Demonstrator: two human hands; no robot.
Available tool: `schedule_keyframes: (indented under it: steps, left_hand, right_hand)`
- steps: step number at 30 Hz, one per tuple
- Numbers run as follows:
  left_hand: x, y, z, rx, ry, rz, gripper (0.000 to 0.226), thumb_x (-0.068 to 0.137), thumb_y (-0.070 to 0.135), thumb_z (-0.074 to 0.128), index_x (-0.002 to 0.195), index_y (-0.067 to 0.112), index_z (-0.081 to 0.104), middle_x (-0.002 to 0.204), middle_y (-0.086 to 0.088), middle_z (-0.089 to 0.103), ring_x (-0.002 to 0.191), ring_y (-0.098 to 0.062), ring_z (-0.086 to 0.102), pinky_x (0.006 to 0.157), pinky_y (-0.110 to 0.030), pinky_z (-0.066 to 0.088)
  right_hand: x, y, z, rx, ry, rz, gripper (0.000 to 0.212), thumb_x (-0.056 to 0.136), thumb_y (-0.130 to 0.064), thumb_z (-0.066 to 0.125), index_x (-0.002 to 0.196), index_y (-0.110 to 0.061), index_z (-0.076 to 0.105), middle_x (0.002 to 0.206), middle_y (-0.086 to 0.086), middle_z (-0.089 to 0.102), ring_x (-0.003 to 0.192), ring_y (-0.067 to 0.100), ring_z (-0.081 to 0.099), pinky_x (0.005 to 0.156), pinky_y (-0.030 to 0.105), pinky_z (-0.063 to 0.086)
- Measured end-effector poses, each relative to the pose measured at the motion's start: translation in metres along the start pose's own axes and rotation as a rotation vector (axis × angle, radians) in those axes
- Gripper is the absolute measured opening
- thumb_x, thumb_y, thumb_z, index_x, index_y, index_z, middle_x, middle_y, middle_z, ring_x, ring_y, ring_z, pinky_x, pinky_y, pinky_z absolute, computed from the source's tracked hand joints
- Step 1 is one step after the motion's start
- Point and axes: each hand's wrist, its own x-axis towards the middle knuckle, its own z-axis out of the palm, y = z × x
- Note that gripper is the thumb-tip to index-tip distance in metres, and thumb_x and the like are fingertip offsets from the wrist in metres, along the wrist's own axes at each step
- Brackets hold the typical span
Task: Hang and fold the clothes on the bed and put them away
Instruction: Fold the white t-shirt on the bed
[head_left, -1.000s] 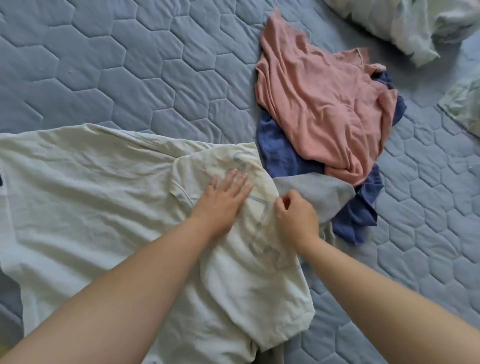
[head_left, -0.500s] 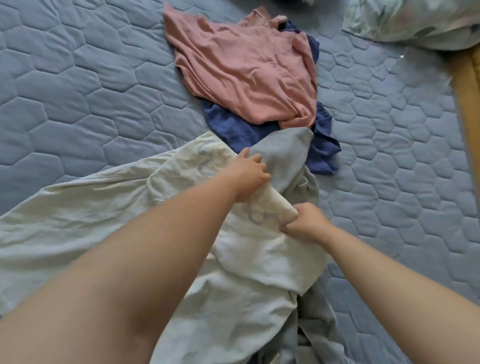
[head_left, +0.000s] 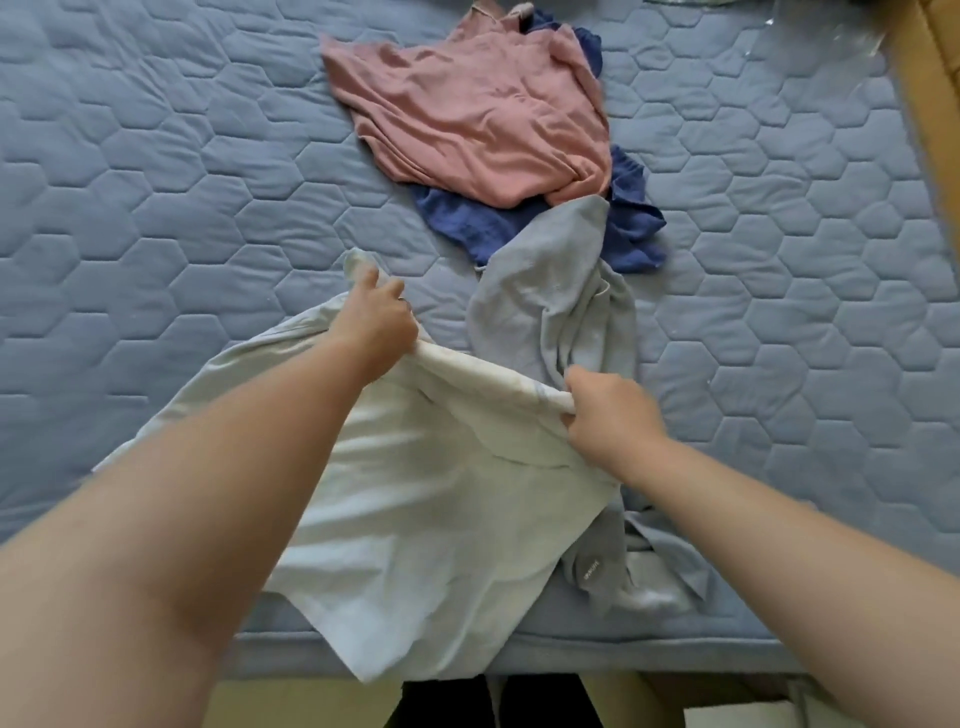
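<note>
The left hand (head_left: 376, 317) was clenched on a bunched edge of the pale shirt (head_left: 415, 493), fingers curled round the cloth, with a small tuft of fabric standing up past the thumb; the right hand (head_left: 608, 415) gripped the same edge further along, fingers wrapped over a rolled fold. Between the two hands the edge ran as a taut, twisted band, lifted slightly off the bed (head_left: 156, 182); the rest of the shirt spread below and to the left under both forearms, its lower corner hanging over the near edge of the mattress.

Just beside the right hand lay a grey garment (head_left: 550, 291), crumpled; it ran from the pile down to the near edge, partly under the pale shirt. Its far end touched a dark blue garment (head_left: 467, 218); on top of that lay a pink garment (head_left: 483, 119), loosely spread, covering most of the blue one.

All four items rested on the blue cover quilted in hexagons; a wooden frame (head_left: 930, 104) bordered the bed at the far right.
</note>
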Motion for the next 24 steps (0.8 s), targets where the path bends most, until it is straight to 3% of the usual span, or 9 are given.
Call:
schedule_keyframes:
  steps: [3, 6, 9, 12, 14, 16, 19, 21, 24]
  left_hand:
    - [-0.027, -0.002, 0.015, -0.030, -0.055, -0.123, 0.032, 0.097, 0.025, 0.042, 0.122, 0.022, 0.061, 0.129, -0.005, 0.056, 0.124, -0.027, 0.041, 0.109, -0.049, 0.025]
    - [-0.050, -0.005, 0.034, -0.160, -0.041, -0.218, 0.030, 0.094, 0.013, 0.042, 0.112, 0.017, 0.066, 0.117, -0.006, 0.064, 0.111, -0.027, 0.055, 0.102, -0.038, 0.033]
    - [-0.072, -0.003, 0.064, -0.403, 0.017, -0.292, 0.029, 0.092, 0.004, 0.042, 0.113, 0.012, 0.060, 0.112, -0.011, 0.064, 0.102, -0.032, 0.062, 0.080, -0.035, 0.045]
    - [-0.095, 0.006, 0.092, -0.686, 0.092, -0.391, 0.039, 0.090, 0.006, 0.045, 0.127, 0.017, 0.044, 0.100, -0.017, 0.065, 0.088, -0.039, 0.063, 0.068, -0.038, 0.045]
    - [-0.116, 0.017, 0.106, -0.822, 0.183, -0.451, 0.056, 0.088, 0.004, 0.046, 0.139, 0.023, 0.037, 0.090, -0.017, 0.064, 0.076, -0.038, 0.062, 0.061, -0.037, 0.041]
    - [-0.144, 0.028, 0.114, -0.933, 0.344, -0.520, 0.065, 0.080, -0.006, 0.047, 0.140, 0.019, 0.044, 0.078, -0.017, 0.060, 0.063, -0.035, 0.057, 0.055, -0.035, 0.038]
    - [-0.186, 0.044, 0.151, -0.932, 0.616, -0.520, 0.059, 0.068, -0.008, 0.045, 0.124, 0.003, 0.061, 0.077, -0.020, 0.063, 0.069, -0.038, 0.061, 0.063, -0.042, 0.052]
    - [-0.212, 0.059, 0.183, -0.985, 0.514, -0.499, 0.058, 0.073, 0.002, 0.036, 0.127, 0.002, 0.058, 0.099, -0.024, 0.064, 0.091, -0.043, 0.060, 0.079, -0.049, 0.053]
    - [-0.242, 0.071, 0.212, -1.482, 0.014, -0.568, 0.064, 0.080, -0.004, 0.038, 0.141, 0.014, 0.043, 0.130, -0.012, 0.053, 0.118, -0.033, 0.047, 0.090, -0.034, 0.041]
  right_hand:
    - [-0.024, -0.028, 0.001, 0.024, 0.055, -0.081, 0.010, 0.086, -0.013, 0.049, 0.088, -0.015, 0.039, 0.079, 0.005, 0.048, 0.075, 0.032, 0.050, 0.057, 0.034, 0.029]
    - [-0.047, -0.056, 0.014, 0.028, 0.018, -0.124, 0.009, 0.084, -0.016, 0.049, 0.091, -0.016, 0.043, 0.093, 0.009, 0.060, 0.087, 0.035, 0.056, 0.060, 0.033, 0.028]
    - [-0.071, -0.084, 0.040, 0.054, -0.058, -0.110, 0.014, 0.085, -0.018, 0.048, 0.084, -0.017, 0.035, 0.094, 0.009, 0.058, 0.085, 0.033, 0.052, 0.062, 0.032, 0.027]
    - [-0.096, -0.111, 0.070, 0.056, -0.119, -0.070, 0.017, 0.086, -0.016, 0.048, 0.082, -0.016, 0.032, 0.077, 0.002, 0.046, 0.075, 0.028, 0.043, 0.060, 0.033, 0.028]
    - [-0.110, -0.123, 0.091, 0.063, -0.129, -0.050, 0.023, 0.086, -0.014, 0.048, 0.076, -0.019, 0.029, 0.071, -0.003, 0.036, 0.073, 0.024, 0.040, 0.060, 0.033, 0.029]
    - [-0.125, -0.133, 0.108, 0.037, -0.083, -0.107, 0.026, 0.079, -0.009, 0.055, 0.073, -0.018, 0.031, 0.070, -0.001, 0.040, 0.069, 0.024, 0.043, 0.057, 0.033, 0.029]
    - [-0.148, -0.145, 0.128, -0.030, -0.037, -0.214, 0.041, 0.042, 0.005, 0.067, 0.061, -0.016, 0.037, 0.054, 0.004, 0.042, 0.046, 0.022, 0.038, 0.043, 0.029, 0.020]
    - [-0.159, -0.151, 0.150, -0.020, -0.031, -0.199, 0.050, 0.033, 0.008, 0.066, 0.059, -0.018, 0.033, 0.050, 0.003, 0.037, 0.046, 0.018, 0.027, 0.042, 0.028, 0.015]
    - [-0.164, -0.168, 0.179, -0.103, -0.121, -0.158, 0.060, 0.037, 0.003, 0.075, 0.067, -0.020, 0.029, 0.061, -0.003, 0.033, 0.055, 0.015, 0.025, 0.047, 0.025, 0.012]
